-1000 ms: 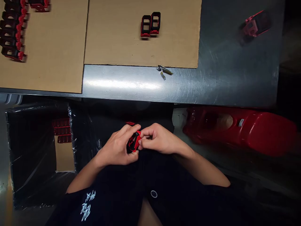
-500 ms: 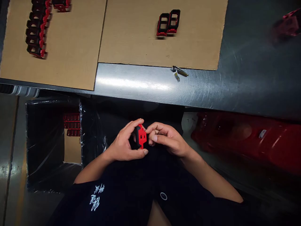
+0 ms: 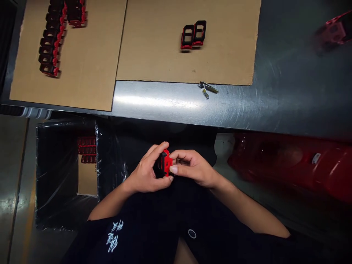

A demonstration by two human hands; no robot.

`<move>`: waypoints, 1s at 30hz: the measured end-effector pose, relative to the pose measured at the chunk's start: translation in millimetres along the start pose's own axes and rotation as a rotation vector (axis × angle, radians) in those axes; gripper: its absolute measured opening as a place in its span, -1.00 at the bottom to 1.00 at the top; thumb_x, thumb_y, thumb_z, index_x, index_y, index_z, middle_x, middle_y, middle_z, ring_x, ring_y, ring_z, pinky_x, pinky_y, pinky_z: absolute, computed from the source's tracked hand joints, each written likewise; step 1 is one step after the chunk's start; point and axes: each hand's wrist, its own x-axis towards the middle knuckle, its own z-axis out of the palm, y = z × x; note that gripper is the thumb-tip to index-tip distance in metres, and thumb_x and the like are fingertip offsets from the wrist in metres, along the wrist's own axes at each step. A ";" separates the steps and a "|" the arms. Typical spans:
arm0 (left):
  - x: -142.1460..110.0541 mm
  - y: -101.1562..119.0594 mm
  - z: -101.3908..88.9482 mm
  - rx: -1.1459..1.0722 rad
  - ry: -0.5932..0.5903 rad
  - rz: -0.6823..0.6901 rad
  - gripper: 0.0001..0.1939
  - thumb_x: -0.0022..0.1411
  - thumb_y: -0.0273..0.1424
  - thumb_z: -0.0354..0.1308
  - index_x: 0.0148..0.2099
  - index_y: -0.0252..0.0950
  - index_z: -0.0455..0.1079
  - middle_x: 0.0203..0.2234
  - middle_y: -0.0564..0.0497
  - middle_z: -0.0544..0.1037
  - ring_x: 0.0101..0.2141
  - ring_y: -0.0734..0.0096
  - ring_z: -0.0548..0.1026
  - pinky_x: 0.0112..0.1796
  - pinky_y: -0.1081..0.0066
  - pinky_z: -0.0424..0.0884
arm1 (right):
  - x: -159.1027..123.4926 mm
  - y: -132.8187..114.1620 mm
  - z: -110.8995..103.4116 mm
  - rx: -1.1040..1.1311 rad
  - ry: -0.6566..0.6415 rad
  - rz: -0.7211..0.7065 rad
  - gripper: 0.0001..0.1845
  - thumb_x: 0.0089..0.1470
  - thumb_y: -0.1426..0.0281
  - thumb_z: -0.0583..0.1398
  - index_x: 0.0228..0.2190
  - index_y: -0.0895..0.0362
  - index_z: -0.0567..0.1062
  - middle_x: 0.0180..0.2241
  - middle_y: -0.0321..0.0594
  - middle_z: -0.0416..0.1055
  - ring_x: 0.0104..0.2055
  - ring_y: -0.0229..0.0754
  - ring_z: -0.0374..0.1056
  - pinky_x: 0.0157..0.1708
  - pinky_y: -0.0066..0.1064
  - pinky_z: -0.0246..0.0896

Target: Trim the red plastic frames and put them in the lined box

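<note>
Over my lap, below the table's edge, both hands pinch one small red and black plastic part (image 3: 165, 164). My left hand (image 3: 147, 172) wraps it from the left, thumb under and fingers over. My right hand (image 3: 192, 168) presses on its right side with thumb and fingertips. On the cardboard sheet (image 3: 154, 55) lies a pair of the same red and black parts (image 3: 193, 34). A row of several more parts (image 3: 52, 40) stands on the left cardboard sheet (image 3: 79, 84).
A small metal clip (image 3: 206, 88) lies on the steel table (image 3: 247, 102) by the cardboard's edge. Another red part (image 3: 334, 32) sits blurred at far right. A black plastic-lined box (image 3: 63, 172) with red parts stands left; a red plastic container (image 3: 291, 161) right.
The part has been turned in my hands, from showing black and red to showing its red face. My right fingers have closed onto it again. The view shifted slightly.
</note>
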 end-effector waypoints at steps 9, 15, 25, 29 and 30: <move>-1.1 -1.3 -3.0 0.021 -0.019 -0.015 -0.06 0.12 -0.36 0.35 0.47 -0.11 0.01 0.08 -0.15 0.42 0.03 0.15 0.51 0.08 0.08 0.53 | 7.6 -8.2 6.7 -0.014 0.099 -0.004 -0.67 -0.03 0.18 0.48 -0.38 0.17 0.61 -0.49 -0.34 0.46 -0.46 -0.33 0.31 -0.40 -0.46 0.24; -1.0 -6.0 -3.9 -0.019 -0.057 -0.017 -0.06 0.10 -0.31 0.39 0.46 -0.10 0.07 0.21 -0.18 0.40 0.17 0.03 0.46 0.20 -0.02 0.44 | 10.5 -11.1 6.3 -0.055 0.181 -0.019 -0.58 -0.02 0.06 0.45 -0.49 0.17 0.57 -0.57 -0.31 0.46 -0.55 -0.33 0.30 -0.52 -0.47 0.21; -4.5 -12.3 -1.5 -0.255 -0.043 -0.047 -0.06 0.12 -0.28 0.40 0.46 -0.08 0.05 0.08 -0.16 0.47 0.04 0.11 0.52 0.10 0.07 0.49 | 11.3 -2.3 -2.2 0.046 0.369 -0.131 -0.62 0.04 0.09 0.42 -0.28 0.13 0.57 -0.56 -0.36 0.45 -0.56 -0.33 0.30 -0.52 -0.49 0.24; 0.9 -5.3 -5.6 -0.087 -0.020 0.014 -0.05 0.12 -0.33 0.38 0.47 -0.06 0.03 0.06 -0.13 0.43 0.02 0.13 0.49 0.09 0.07 0.49 | -0.1 -4.1 -5.6 -0.023 0.194 -0.117 -0.64 0.07 0.14 0.41 -0.23 0.14 0.60 -0.41 -0.25 0.54 -0.42 -0.27 0.41 -0.38 -0.42 0.34; 2.3 -3.0 -6.5 -0.048 -0.026 0.027 -0.04 0.11 -0.34 0.37 0.48 -0.06 0.01 0.07 -0.13 0.42 0.01 0.14 0.49 0.07 0.08 0.50 | -1.8 -4.4 -5.2 -0.034 0.144 -0.099 -0.65 0.05 0.16 0.43 -0.24 0.15 0.62 -0.38 -0.23 0.56 -0.38 -0.25 0.43 -0.34 -0.40 0.36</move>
